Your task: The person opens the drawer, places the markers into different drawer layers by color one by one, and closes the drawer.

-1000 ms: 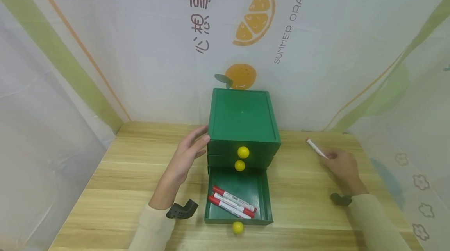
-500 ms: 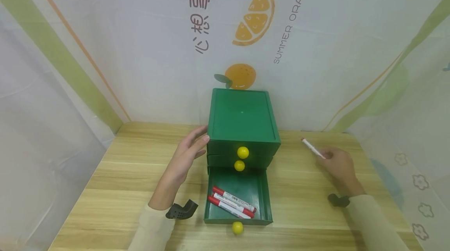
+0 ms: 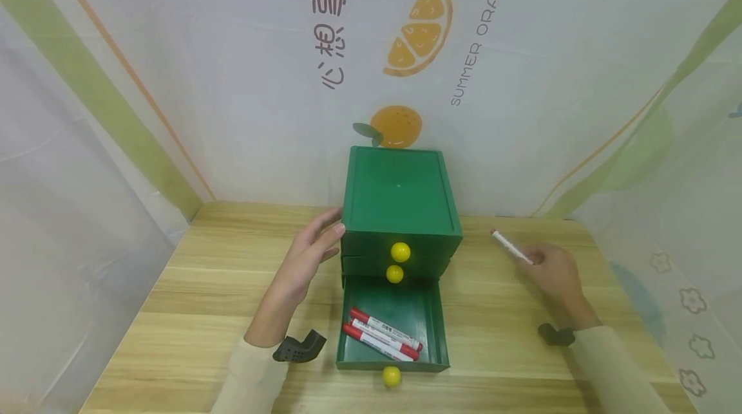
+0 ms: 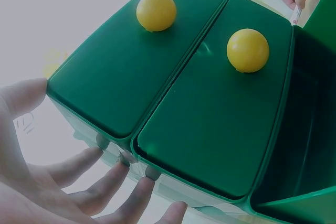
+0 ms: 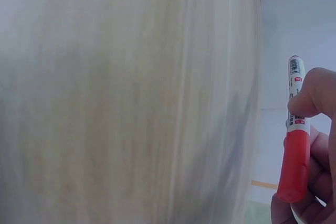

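Note:
A green cabinet of drawers (image 3: 399, 198) stands at the middle of the table, its bottom drawer (image 3: 400, 295) pulled out. Several red-and-white markers (image 3: 387, 328) lie slantwise inside that drawer. My left hand (image 3: 303, 261) rests against the cabinet's left side; in the left wrist view its fingertips touch the side wall and the thumb meets the top front corner. Right of the cabinet, my right hand (image 3: 555, 273) pinches another marker (image 5: 295, 163) between thumb and fingers, held above the table. The right wrist view shows its red cap and barcoded white barrel.
Yellow ball knobs (image 3: 400, 252) stick out from the drawer fronts. The wooden table (image 3: 232, 272) reaches back to a white printed curtain (image 3: 261, 79), which also hangs at both sides. A black strap device (image 3: 300, 346) sits on the left wrist.
My right hand has shifted slightly left, toward the cabinet, carrying the marker. The left hand, the cabinet and the markers in the drawer have stayed put.

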